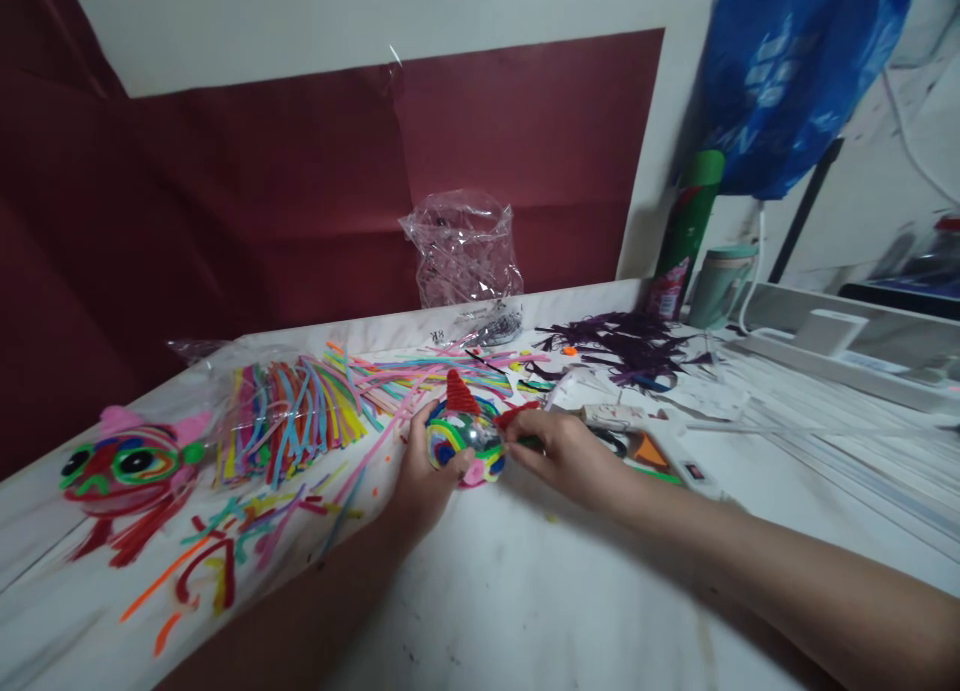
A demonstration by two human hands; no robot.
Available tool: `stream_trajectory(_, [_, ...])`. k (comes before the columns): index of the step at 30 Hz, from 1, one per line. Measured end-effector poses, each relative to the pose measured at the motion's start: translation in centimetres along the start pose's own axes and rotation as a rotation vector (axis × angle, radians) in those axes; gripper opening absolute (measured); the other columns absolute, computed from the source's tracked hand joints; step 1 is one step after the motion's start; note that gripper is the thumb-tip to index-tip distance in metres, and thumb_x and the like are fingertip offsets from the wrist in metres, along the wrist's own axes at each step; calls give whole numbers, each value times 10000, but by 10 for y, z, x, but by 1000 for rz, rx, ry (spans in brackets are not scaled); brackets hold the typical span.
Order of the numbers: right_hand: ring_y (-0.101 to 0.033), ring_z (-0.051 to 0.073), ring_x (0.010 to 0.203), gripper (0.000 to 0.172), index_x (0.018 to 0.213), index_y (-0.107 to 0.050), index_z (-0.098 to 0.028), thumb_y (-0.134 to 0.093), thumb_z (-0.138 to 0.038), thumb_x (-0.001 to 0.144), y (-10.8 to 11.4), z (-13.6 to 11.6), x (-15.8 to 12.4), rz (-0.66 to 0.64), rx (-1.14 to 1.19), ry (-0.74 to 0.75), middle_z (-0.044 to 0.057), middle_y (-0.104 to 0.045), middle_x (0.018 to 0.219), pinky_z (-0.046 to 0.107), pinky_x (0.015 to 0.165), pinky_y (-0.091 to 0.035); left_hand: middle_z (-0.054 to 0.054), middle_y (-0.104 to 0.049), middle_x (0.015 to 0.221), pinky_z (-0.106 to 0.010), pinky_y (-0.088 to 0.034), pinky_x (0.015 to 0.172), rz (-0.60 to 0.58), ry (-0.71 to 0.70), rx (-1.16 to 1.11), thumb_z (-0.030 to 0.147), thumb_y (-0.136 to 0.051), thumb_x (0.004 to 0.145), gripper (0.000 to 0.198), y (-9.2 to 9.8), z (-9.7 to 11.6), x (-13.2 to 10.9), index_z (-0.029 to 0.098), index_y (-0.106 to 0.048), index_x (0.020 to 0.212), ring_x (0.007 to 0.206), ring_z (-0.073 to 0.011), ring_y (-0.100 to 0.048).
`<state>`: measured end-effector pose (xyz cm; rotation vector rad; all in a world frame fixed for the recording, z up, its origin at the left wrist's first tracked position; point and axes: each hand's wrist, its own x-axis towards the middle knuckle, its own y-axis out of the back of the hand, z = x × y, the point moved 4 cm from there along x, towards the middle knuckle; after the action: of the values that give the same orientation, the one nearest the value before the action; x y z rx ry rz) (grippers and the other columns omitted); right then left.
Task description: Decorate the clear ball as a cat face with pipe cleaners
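A round craft piece (466, 436) covered in coloured coils, with a clear shiny middle and a red cone-shaped ear (460, 393), is over the white table. My left hand (429, 471) holds it from the left, thumb on its lower front. At its right side my right hand (551, 449) pinches by a second red piece (516, 413); whether that piece or something smaller is between the fingertips is too small to tell. A pink bit (473, 473) shows at the lower front of the craft piece.
A finished-looking coloured mask (131, 466) lies at the left, beside a bag of pipe cleaners (289, 416) and loose cut bits (217, 561). Behind stand a clear plastic bag (469, 256), purple shreds (622, 343), a green can (686, 233) and a jar (721, 286).
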<state>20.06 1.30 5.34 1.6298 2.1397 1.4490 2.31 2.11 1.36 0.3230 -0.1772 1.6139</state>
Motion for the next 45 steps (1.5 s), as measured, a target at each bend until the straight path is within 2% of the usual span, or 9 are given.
stream_trajectory(7, [-553, 127, 620, 118, 659, -590, -171, -533, -120, 748, -7, 6, 4, -31, 109, -116, 7, -641, 671, 228, 618, -426, -119, -537, 1241, -384, -439, 950, -17, -26, 9, 342, -678, 605, 759, -1, 3, 0, 159, -373, 1276, 1133, -279, -539])
stream_trajectory(11, [-555, 126, 618, 122, 655, -595, -170, -527, -96, 723, -8, 5, 4, -34, 88, -149, 6, -639, 662, 219, 607, -414, -109, -561, 1215, -390, -447, 936, -17, -14, 13, 311, -687, 601, 744, -2, 4, 0, 174, -394, 1271, 1129, -288, -542])
stream_trajectory(17, [-545, 121, 591, 110, 680, -616, -177, -545, -111, 732, -7, 4, 4, -23, 5, -152, -3, -637, 645, 211, 582, -398, -102, -569, 1203, -412, -444, 942, 4, -65, 70, 306, -680, 624, 722, 0, 0, 1, 190, -400, 1280, 1140, -295, -535])
stream_trajectory(21, [-532, 116, 574, 114, 677, -614, -175, -547, -98, 728, -8, 2, 3, -15, -8, -133, -5, -630, 631, 205, 569, -390, -120, -549, 1235, -409, -442, 948, -13, -45, 26, 366, -644, 677, 706, 0, -4, 1, 187, -375, 1305, 1143, -292, -534])
stream_trajectory(26, [-514, 119, 572, 116, 688, -607, -172, -541, -87, 732, -8, 0, 3, -17, -34, -141, 0, -622, 638, 209, 564, -374, -136, -502, 1282, -392, -455, 937, -64, -17, 7, 290, -715, 607, 870, -6, -2, -5, 185, -274, 1349, 1125, -288, -547])
stream_trajectory(32, [-519, 126, 589, 122, 682, -601, -172, -534, -85, 733, -12, -2, 1, -50, -6, -143, 8, -624, 651, 212, 561, -362, -118, -539, 1214, -380, -478, 895, 20, 28, 47, 262, -724, 561, 838, -7, 6, -8, 183, -340, 1302, 1066, -279, -576])
stream_trajectory(36, [-514, 125, 588, 97, 723, -610, -172, -541, -112, 754, -15, -2, 1, -24, 20, -129, 7, -622, 657, 211, 556, -354, -103, -555, 1182, -362, -487, 863, 54, 27, 23, 261, -713, 546, 797, -4, 2, -3, 186, -377, 1265, 1033, -262, -588])
stream_trajectory(41, [-506, 116, 592, 103, 693, -594, -174, -534, -103, 738, -15, 2, 3, -22, 64, -143, -8, -597, 645, 205, 563, -348, -115, -542, 1229, -381, -445, 927, 14, 42, -29, 289, -723, 585, 811, -3, -7, -2, 180, -361, 1303, 1106, -274, -551])
stream_trajectory(45, [-480, 112, 566, 94, 688, -593, -176, -541, -101, 711, -13, 3, 4, -27, 47, -178, -18, -574, 617, 209, 549, -330, -124, -519, 1299, -392, -415, 976, -56, 53, -186, 352, -638, 689, 729, -7, -6, -4, 189, -349, 1338, 1179, -279, -513])
